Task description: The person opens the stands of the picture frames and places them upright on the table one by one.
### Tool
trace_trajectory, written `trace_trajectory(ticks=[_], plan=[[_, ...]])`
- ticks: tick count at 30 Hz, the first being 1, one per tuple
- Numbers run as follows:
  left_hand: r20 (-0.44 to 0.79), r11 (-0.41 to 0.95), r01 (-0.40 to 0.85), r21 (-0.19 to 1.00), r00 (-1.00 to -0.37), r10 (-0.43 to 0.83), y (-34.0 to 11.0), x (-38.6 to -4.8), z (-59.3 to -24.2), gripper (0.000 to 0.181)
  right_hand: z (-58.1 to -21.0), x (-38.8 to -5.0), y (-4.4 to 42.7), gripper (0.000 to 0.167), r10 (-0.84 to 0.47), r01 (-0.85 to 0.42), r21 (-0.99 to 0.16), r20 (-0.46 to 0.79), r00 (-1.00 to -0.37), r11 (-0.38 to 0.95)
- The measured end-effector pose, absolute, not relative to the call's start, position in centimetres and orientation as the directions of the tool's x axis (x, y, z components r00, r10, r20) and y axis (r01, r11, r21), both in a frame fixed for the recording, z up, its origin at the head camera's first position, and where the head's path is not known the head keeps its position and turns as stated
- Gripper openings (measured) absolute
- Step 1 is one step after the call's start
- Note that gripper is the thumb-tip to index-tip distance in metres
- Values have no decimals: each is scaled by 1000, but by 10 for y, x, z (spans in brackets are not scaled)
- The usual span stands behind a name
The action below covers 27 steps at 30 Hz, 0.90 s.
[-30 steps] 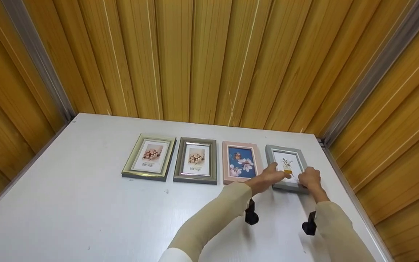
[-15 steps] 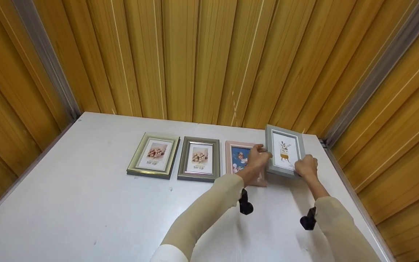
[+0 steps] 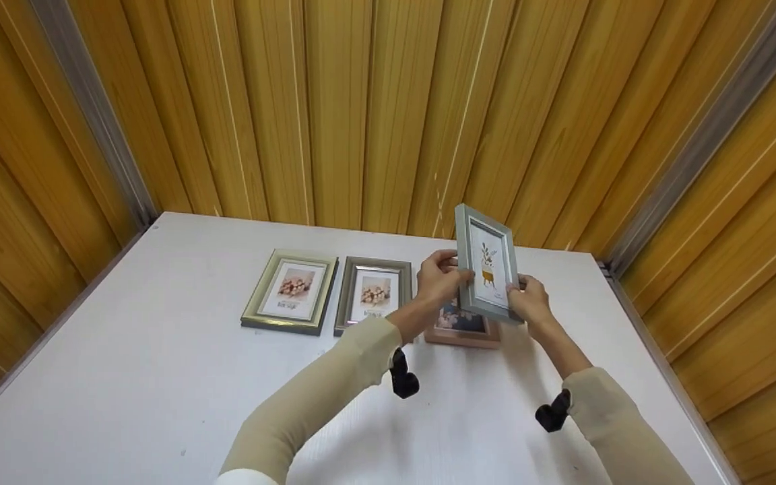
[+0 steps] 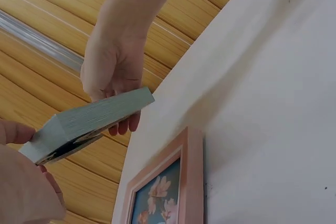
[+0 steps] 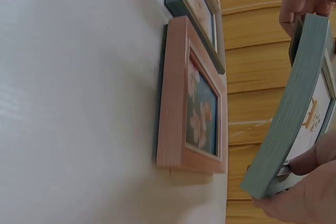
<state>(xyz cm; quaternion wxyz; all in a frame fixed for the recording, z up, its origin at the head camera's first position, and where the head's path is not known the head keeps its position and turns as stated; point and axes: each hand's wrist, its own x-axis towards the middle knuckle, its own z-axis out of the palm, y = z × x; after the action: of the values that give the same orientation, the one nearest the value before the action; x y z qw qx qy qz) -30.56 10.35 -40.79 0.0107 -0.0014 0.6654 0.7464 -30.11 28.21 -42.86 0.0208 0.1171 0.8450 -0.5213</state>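
A grey-green picture frame (image 3: 510, 259) with a potted-plant print is held up off the white surface, tilted, between both hands. My left hand (image 3: 438, 279) grips its left edge, thumb on the front and fingers behind. The lower right edge is pinched by my right hand (image 3: 531, 301), its thumb on the front. Behind the held frame, a pink picture frame (image 3: 462, 339) with a blue flower print lies partly hidden in the head view; the right wrist view shows this pink frame (image 5: 176, 93) on the white surface, apart from the held one.
A gold picture frame (image 3: 290, 291) and a bronze-grey picture frame (image 3: 346, 296) lie left of the pink one on the white surface (image 3: 159, 377). Wood-look panels (image 3: 334, 121) rise behind, with more at both sides.
The grey-green picture frame has been lifted off the surface, tilted up and carried left over the pink frame. My left hand has shifted from its front to its left edge.
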Motion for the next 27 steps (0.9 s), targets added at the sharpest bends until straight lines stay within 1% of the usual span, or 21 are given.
trace_trajectory(ticks=[4,7,10,13,16,19,22,27], plan=[[77,-160,67,985,-996,55,95,-299,-398,33,-427,-301,272,55,62,234,-938,-226,-972,256],[121,-189,95,977,-984,131,87,-294,-394,32,-426,-299,265,55,-24,259,-954,-265,-964,153],[136,-190,86,978,-953,270,77,-294,-392,42,-427,-298,259,54,-84,250,-964,-258,-962,93],[142,-185,70,980,-901,411,68,-296,-395,55,-428,-297,256,52,-133,224,-973,-228,-964,50],[162,-205,67,976,-854,494,61,-299,-398,60,-429,-297,253,50,-163,213,-977,-212,-964,7],[169,-224,59,973,-841,514,57,-300,-400,63,-430,-296,250,52,-190,221,-975,-211,-959,-33],[147,-215,44,976,-857,493,55,-300,-400,65,-430,-296,248,52,-183,240,-969,-226,-957,-59],[137,-156,73,985,-880,454,50,-302,-399,57,-430,-297,249,50,-170,248,-968,-237,-956,-45]])
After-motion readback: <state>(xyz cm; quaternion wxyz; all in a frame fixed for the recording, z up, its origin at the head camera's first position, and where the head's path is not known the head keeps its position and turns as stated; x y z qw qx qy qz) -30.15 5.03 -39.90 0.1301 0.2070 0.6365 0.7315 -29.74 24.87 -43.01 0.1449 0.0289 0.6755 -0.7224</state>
